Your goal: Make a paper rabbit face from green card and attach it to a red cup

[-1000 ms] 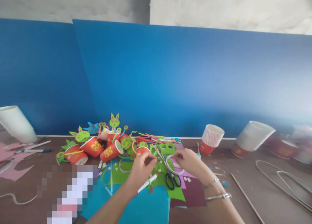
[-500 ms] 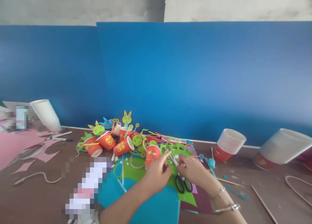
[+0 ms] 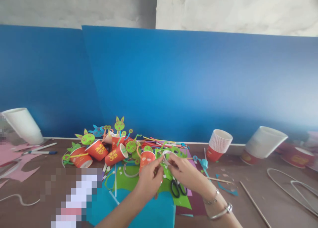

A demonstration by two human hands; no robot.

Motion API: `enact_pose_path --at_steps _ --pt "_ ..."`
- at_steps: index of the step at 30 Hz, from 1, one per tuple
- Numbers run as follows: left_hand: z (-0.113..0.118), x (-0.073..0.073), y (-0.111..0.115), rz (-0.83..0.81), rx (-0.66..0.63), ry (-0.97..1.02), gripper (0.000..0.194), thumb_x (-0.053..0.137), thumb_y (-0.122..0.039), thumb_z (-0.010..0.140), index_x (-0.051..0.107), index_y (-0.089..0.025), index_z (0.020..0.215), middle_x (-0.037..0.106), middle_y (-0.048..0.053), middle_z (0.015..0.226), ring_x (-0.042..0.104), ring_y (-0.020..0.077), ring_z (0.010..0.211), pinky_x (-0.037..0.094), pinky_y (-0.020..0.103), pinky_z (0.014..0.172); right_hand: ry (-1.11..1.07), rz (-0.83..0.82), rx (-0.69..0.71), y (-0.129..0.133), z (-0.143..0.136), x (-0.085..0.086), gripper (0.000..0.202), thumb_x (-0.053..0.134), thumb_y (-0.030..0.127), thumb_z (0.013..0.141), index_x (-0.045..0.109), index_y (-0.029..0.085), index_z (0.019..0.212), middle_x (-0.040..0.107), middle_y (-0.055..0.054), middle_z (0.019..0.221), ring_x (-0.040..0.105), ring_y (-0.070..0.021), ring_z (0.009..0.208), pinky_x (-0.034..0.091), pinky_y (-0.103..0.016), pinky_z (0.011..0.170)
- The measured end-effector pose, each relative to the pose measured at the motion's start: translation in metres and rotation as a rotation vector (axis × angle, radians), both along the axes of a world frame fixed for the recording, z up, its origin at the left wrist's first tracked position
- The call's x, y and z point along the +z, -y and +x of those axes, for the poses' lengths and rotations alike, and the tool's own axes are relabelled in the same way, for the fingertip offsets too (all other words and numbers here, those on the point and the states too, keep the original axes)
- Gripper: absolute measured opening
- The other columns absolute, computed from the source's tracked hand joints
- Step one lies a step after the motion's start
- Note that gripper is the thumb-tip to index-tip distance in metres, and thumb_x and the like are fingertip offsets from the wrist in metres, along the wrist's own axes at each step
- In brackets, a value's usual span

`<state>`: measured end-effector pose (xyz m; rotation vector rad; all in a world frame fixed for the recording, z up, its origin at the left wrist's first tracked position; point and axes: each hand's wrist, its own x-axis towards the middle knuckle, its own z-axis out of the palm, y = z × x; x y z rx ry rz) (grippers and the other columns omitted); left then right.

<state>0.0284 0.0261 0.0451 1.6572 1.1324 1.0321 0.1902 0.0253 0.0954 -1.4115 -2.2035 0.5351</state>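
My right hand (image 3: 184, 170), with bracelets at the wrist, is closed on a white roll of tape (image 3: 167, 154). My left hand (image 3: 150, 176) is closed beside it with the index finger reaching to the roll's edge; what its fingers grip is too small to make out. Just behind my left hand stands a red paper cup (image 3: 147, 158) with a straw on it. Black-handled scissors (image 3: 177, 188) lie under my right hand on green paper (image 3: 185, 201). Turquoise paper (image 3: 144, 208) spreads beneath my forearms.
Several decorated red cups (image 3: 115, 155) with green paper animal heads (image 3: 119, 123) crowd the left. Stacked paper cups (image 3: 218, 143) stand at right, with a bagged stack (image 3: 263, 145) beyond. A wooden stick (image 3: 254, 203) lies at right. A blue partition (image 3: 174, 82) rises behind.
My hands have come closer together at the tape roll, and my left index finger now meets its edge. The whole view has shifted, so the table things sit further left.
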Motion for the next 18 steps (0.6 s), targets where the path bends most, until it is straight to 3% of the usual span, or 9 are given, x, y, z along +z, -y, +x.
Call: enact_pose_path --at_steps 7,13,18 --pt "-0.001 0.006 0.001 0.153 0.052 -0.051 0.038 0.044 -0.027 0.084 0.064 -0.017 0.115 0.065 0.006 0.079 0.053 0.0155 0.063 0.041 0.026 0.058 -0.010 0.003 -0.010 -0.002 0.001 0.000 0.016 0.039 0.011 0.080 0.035 0.023 0.071 0.034 0.007 0.057 0.032 -0.0115 0.052 0.021 -0.024 0.050" --pt "0.001 0.010 0.000 0.059 0.160 0.054 0.024 0.055 -0.030 0.077 0.067 -0.014 0.089 0.062 0.003 0.067 0.054 0.0159 0.060 0.041 0.025 0.056 0.022 -0.011 0.007 0.003 -0.003 0.005 0.014 0.040 0.012 0.081 0.038 0.022 0.072 0.037 0.007 0.057 0.032 -0.0114 0.052 0.021 -0.024 0.052" --pt "0.000 0.010 0.000 0.055 0.182 0.088 0.014 0.058 -0.029 0.076 0.062 -0.016 0.077 0.057 0.000 0.063 0.052 0.0149 0.059 0.040 0.024 0.056 0.047 0.066 -0.018 0.007 -0.009 0.007 0.011 0.041 0.016 0.084 0.047 0.021 0.076 0.046 0.005 0.058 0.040 -0.0128 0.055 0.024 -0.026 0.058"
